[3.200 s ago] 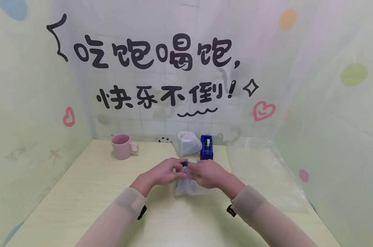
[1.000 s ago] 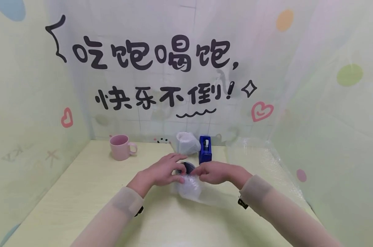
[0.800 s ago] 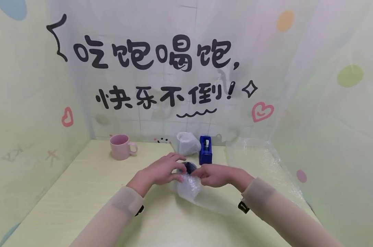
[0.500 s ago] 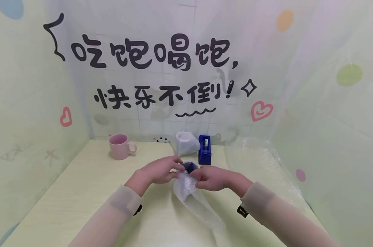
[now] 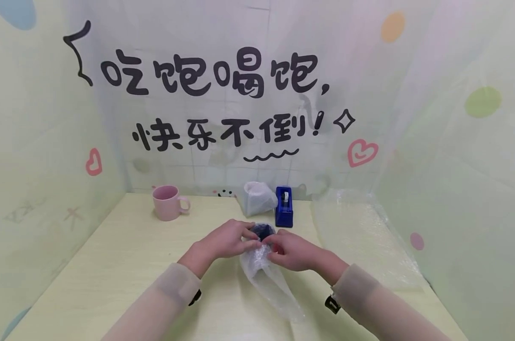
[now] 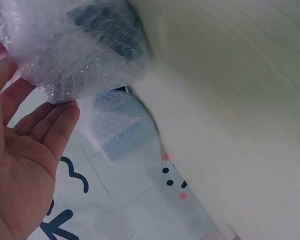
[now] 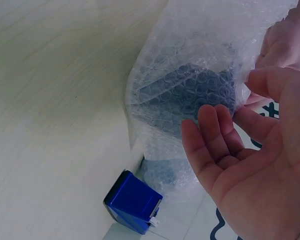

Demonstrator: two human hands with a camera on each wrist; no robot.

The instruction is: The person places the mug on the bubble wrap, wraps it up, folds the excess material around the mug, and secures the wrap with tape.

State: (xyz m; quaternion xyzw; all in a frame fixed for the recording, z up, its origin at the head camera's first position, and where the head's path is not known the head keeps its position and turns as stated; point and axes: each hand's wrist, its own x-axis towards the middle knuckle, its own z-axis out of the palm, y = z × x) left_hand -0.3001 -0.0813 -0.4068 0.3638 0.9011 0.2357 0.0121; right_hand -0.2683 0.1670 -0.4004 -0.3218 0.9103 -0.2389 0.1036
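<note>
A dark blue cup (image 5: 264, 230) stands mid-table, its mouth facing up, with bubble wrap (image 5: 257, 259) around its sides. My left hand (image 5: 227, 239) holds the wrap at the left of the rim, thumb and fingertips on its edge. At the near right of the rim, my right hand (image 5: 297, 252) pinches the wrap between thumb and index finger. A loose tail of wrap trails toward the table's front. In the right wrist view, the cup's dark side shows through the bubbles (image 7: 190, 92), and the other fingers (image 7: 210, 130) lie loosely curled alongside.
Behind the cup sits a bubble-wrapped bundle (image 5: 259, 201), beside a blue tape dispenser (image 5: 284, 210). At the back left stands a pink mug (image 5: 165, 204). A sheet of bubble wrap (image 5: 364, 237) covers the table's right side, up to the wall.
Both hands were close together over the cup's mouth; the right has since shifted right and nearer. The wrap's loose tail has swung from the right toward the front, and more of the mouth shows.
</note>
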